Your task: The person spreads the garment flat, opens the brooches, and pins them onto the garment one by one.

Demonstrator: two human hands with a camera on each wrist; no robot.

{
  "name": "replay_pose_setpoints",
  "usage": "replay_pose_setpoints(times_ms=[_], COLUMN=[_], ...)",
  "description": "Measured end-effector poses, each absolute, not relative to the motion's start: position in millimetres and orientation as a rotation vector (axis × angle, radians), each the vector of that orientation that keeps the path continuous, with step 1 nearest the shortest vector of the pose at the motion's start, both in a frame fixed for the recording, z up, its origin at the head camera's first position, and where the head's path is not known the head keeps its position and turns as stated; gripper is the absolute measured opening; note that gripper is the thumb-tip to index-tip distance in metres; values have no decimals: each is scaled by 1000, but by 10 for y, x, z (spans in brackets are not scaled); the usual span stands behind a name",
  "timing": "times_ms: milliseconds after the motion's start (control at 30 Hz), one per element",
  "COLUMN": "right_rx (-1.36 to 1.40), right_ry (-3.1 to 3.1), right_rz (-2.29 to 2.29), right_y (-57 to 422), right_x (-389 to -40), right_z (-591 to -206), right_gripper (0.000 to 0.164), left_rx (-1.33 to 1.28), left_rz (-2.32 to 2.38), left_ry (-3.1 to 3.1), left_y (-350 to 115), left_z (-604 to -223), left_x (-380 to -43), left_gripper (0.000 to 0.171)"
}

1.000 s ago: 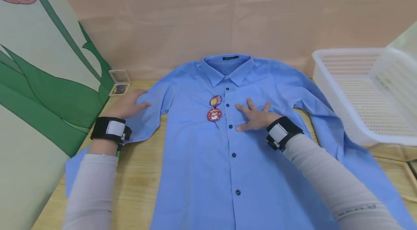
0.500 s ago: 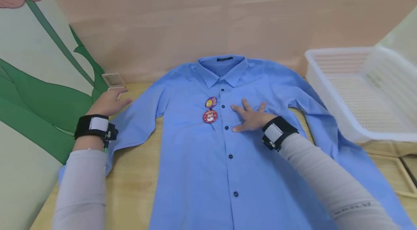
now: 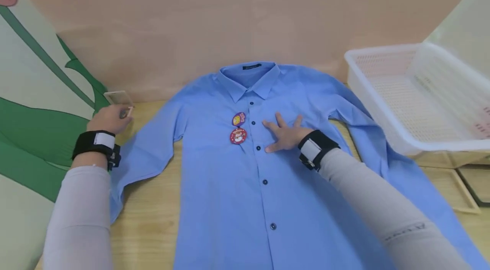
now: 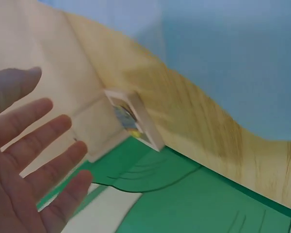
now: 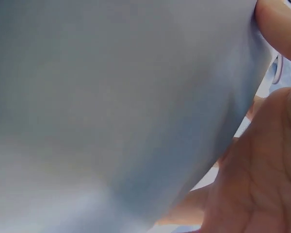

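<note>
A light blue button-up shirt lies front up on the wooden table. Two badges, one purple and yellow and one red, sit beside its button placket. My right hand rests on the shirt's chest with fingers spread; in the right wrist view, blue cloth covers most of the picture beside the palm. At the far left my left hand is over a small white lidded box, partly hiding it. The left wrist view shows that hand with extended fingers, apart from the box, which holds something colourful.
A white plastic basket stands at the right, beyond the shirt's sleeve. Under and beside it are wooden tray edges. A beige backdrop rises behind the table, and a tulip-patterned panel borders the left side.
My left hand has left the shirt sleeve and moved left and away from me to the small box. The right hand stays on the chest while the head view shifts.
</note>
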State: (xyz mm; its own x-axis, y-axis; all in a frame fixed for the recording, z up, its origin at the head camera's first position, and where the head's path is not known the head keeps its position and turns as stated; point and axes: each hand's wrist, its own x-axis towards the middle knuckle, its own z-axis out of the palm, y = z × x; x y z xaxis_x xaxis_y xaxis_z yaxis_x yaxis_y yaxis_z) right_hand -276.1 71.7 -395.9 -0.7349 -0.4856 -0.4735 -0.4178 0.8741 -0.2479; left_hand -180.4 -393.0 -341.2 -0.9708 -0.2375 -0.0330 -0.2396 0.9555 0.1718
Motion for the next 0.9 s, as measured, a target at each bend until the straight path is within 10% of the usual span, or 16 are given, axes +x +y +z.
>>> replay_pose_setpoints(times_ms=[900], right_rx=[-599], right_ry=[2484], right_rz=[-29], right_y=[677], right_x=[-2487], right_z=[-3914], right_gripper=[92], left_rx=[-283], left_rz=[226], left_ry=[2983], left_y=[-4454], left_z=[-3660], left_x=[-1993], left_gripper=[46])
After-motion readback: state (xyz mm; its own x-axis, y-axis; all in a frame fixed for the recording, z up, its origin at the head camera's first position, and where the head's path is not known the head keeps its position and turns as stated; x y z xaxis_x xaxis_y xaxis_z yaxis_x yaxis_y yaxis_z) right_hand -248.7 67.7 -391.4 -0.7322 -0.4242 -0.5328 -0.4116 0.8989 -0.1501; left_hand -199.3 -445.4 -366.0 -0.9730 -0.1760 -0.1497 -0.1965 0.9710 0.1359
